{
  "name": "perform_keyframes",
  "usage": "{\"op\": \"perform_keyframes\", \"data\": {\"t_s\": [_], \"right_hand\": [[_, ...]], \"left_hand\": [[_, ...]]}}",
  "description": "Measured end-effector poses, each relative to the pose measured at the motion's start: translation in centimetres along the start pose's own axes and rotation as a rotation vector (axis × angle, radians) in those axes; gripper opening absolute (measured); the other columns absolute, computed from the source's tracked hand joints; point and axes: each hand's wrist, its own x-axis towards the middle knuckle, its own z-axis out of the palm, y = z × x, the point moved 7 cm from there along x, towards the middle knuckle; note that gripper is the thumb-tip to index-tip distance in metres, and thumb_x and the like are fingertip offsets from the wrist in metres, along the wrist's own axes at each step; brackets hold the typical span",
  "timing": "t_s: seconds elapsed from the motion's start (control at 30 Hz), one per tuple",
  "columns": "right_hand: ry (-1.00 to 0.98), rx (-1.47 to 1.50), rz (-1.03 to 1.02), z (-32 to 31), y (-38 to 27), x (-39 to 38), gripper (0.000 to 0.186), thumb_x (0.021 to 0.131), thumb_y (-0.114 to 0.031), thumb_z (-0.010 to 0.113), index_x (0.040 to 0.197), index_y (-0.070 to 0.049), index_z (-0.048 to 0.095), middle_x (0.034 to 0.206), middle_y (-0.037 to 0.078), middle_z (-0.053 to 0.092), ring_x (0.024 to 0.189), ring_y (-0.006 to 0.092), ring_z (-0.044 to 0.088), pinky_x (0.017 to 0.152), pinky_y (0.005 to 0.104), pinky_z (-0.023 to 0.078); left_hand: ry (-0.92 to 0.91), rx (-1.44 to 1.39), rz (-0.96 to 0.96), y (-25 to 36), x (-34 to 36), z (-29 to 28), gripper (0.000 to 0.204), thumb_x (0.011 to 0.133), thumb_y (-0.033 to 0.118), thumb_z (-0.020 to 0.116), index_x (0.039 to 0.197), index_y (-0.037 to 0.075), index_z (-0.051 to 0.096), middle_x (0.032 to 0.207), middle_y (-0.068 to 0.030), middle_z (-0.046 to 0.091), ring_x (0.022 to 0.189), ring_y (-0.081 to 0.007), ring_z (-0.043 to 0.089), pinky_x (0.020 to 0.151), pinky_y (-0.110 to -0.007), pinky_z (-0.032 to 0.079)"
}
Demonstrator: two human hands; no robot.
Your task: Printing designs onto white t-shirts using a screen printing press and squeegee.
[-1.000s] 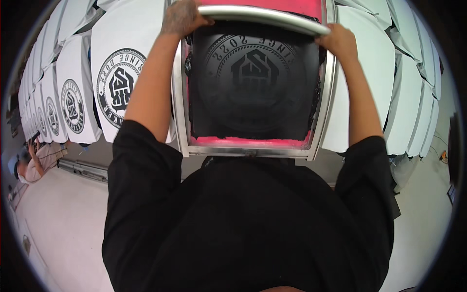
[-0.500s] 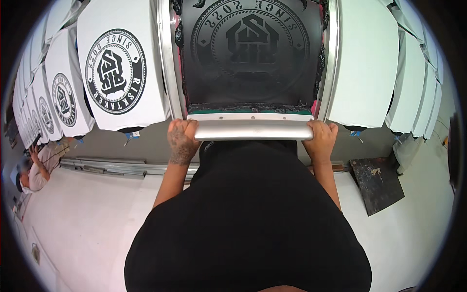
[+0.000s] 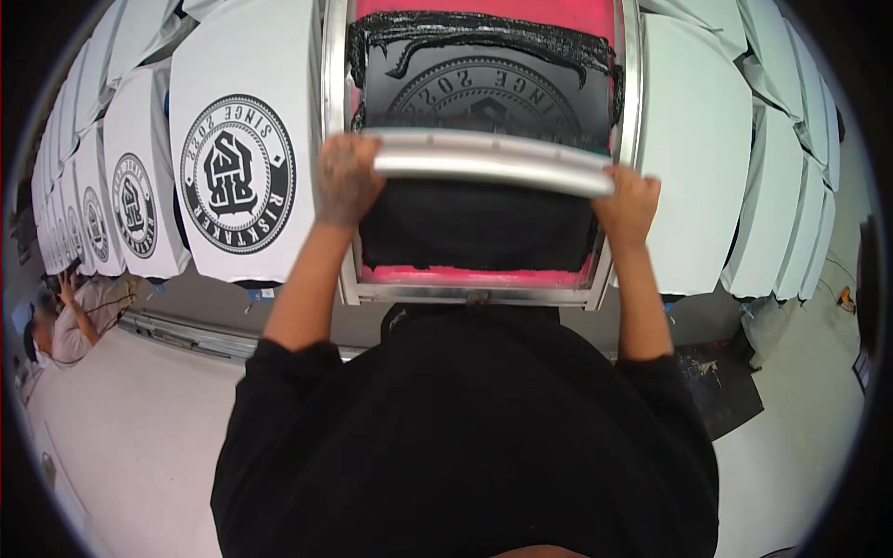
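My left hand (image 3: pixel 351 177) and my right hand (image 3: pixel 631 203) grip the two ends of a wide squeegee (image 3: pixel 493 167) with a silver metal handle. The squeegee spans a framed printing screen (image 3: pixel 626 84) and tilts slightly, its right end nearer me. Beyond it, part of a round emblem (image 3: pixel 493 93) shows through the mesh. Thick black ink (image 3: pixel 484 28) lies in a ridge across the far part, with more along the sides. On the near side of the squeegee the mesh is coated dark, above a pink strip (image 3: pixel 474 276). The squeegee's blade edge is hidden.
White shirts on boards stand in rows on both sides; the nearest left shirt (image 3: pixel 279 56) bears a black round print. The right shirt (image 3: pixel 693 158) looks plain. At far left is another person (image 3: pixel 70 321). A dark board (image 3: pixel 721 391) lies on the floor at right.
Both hands have moved the squeegee away from me, from the screen's near end to its middle. More of the screen shows, including the near frame edge and the far ink ridge.
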Motion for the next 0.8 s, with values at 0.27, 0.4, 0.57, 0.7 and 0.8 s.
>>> {"op": "perform_keyframes", "data": {"t_s": [0.27,0.4,0.57,0.7,0.8], "right_hand": [[-0.387,-0.023,0.134,-1.4,3.0,21.6,0.046,0.069,-0.033,0.084,0.105,-0.006,0.077,0.096,0.018,0.077,0.095,0.0351,0.074,0.089,0.0431,0.057],[-0.467,-0.009,0.051,-2.0,3.7,24.8,0.051,0.067,-0.036,0.084,0.107,-0.004,0.078,0.095,0.019,0.077,0.093,0.0344,0.074,0.089,0.0413,0.057],[-0.484,0.055,0.069,-3.4,4.0,26.9,0.048,0.067,-0.036,0.083,0.102,-0.004,0.079,0.092,0.020,0.076,0.089,0.0349,0.074,0.087,0.0414,0.057],[-0.542,0.121,0.014,0.2,4.6,27.6,0.048,0.067,-0.037,0.083,0.102,-0.005,0.079,0.094,0.021,0.076,0.090,0.0356,0.073,0.088,0.0421,0.056],[-0.523,0.022,-0.064,-1.0,2.3,27.0,0.055,0.074,-0.045,0.082,0.113,-0.007,0.076,0.103,0.018,0.076,0.099,0.0360,0.072,0.093,0.0433,0.054]], "left_hand": [[-0.340,0.002,-0.012,-6.1,21.3,3.7,0.040,0.075,0.036,0.087,0.099,0.007,0.076,0.076,-0.0184,0.072,0.082,-0.0347,0.074,0.083,-0.044,0.058],[-0.432,-0.103,0.076,-4.7,25.2,1.4,0.051,0.071,0.046,0.088,0.101,0.006,0.077,0.092,-0.0205,0.075,0.092,-0.0378,0.073,0.085,-0.046,0.058],[-0.724,0.089,-0.130,-7.1,28.0,2.7,0.079,0.062,0.048,0.091,0.118,-0.002,0.069,0.106,-0.0267,0.074,0.101,-0.0416,0.071,0.090,-0.047,0.056],[-0.421,0.080,-0.089,-6.2,24.4,1.1,0.099,0.065,0.057,0.090,0.140,0.001,0.057,0.153,-0.0261,0.047,0.131,-0.0437,0.055,0.106,-0.044,0.050],[0.056,-0.255,-0.117,-2.6,18.0,-3.9,0.047,0.084,0.048,0.079,0.104,0.006,0.076,0.101,-0.0178,0.074,0.098,-0.0377,0.072,0.094,-0.045,0.055]]}}
